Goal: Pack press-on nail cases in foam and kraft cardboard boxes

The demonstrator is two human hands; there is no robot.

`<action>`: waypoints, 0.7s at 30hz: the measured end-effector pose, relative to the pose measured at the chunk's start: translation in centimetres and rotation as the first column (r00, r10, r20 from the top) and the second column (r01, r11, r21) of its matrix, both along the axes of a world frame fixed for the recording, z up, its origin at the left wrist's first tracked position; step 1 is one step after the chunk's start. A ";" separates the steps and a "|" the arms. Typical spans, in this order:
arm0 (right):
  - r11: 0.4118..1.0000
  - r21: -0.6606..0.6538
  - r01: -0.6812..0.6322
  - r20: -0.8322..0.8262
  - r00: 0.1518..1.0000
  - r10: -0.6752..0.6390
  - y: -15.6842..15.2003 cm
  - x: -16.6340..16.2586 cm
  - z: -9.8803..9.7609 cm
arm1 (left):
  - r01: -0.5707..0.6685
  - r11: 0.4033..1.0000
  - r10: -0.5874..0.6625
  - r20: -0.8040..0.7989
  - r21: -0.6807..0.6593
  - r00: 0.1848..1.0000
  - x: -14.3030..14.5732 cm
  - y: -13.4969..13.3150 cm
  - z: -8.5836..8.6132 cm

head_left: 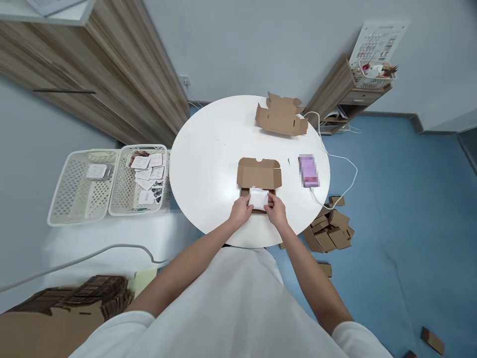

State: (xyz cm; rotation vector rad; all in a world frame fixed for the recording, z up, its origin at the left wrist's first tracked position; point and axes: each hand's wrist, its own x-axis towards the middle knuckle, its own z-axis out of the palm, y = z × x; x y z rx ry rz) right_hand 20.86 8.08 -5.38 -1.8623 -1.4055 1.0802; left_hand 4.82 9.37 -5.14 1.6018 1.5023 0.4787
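Note:
On the white oval table, a small brown cardboard box point(259, 178) stands with its lid folded back, away from me. A flat white packet point(258, 198) is at the box's opening, and I cannot tell whether it rests on the bottom. My left hand point(241, 211) grips the packet's left edge, thumb and fingers closed on it. On the opposite edge, my right hand point(276, 210) holds the same packet between its fingers. Both hands partly cover the box's near side walls.
An unfolded cardboard blank point(282, 117) lies at the table's far side. A purple phone point(308, 170) with a white cable point(346, 158) is on the right. Two white baskets point(82, 209) stand at left, holding cards and packets. Cardboard boxes point(331, 232) pile on the floor at right.

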 end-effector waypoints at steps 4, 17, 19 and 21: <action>0.989 -0.067 -0.131 0.194 0.971 0.141 0.5 -0.2 -0.9 | 0.057 0.994 -0.076 -0.216 -0.092 0.973 1.3 0.0 -0.6; 0.998 -0.010 0.058 -0.088 0.994 -0.059 5.9 8.0 1.8 | -0.350 0.937 0.346 -0.142 -0.007 0.928 -4.2 3.4 2.2; 0.984 -0.171 0.055 -0.253 0.962 -0.098 8.3 8.8 1.6 | -0.401 0.912 0.397 -0.065 -0.079 0.915 -5.0 5.2 2.2; 0.959 -0.280 0.033 -0.344 0.930 -0.132 10.2 8.8 1.3 | -0.440 0.875 0.456 0.043 -0.202 0.889 -5.0 6.5 2.1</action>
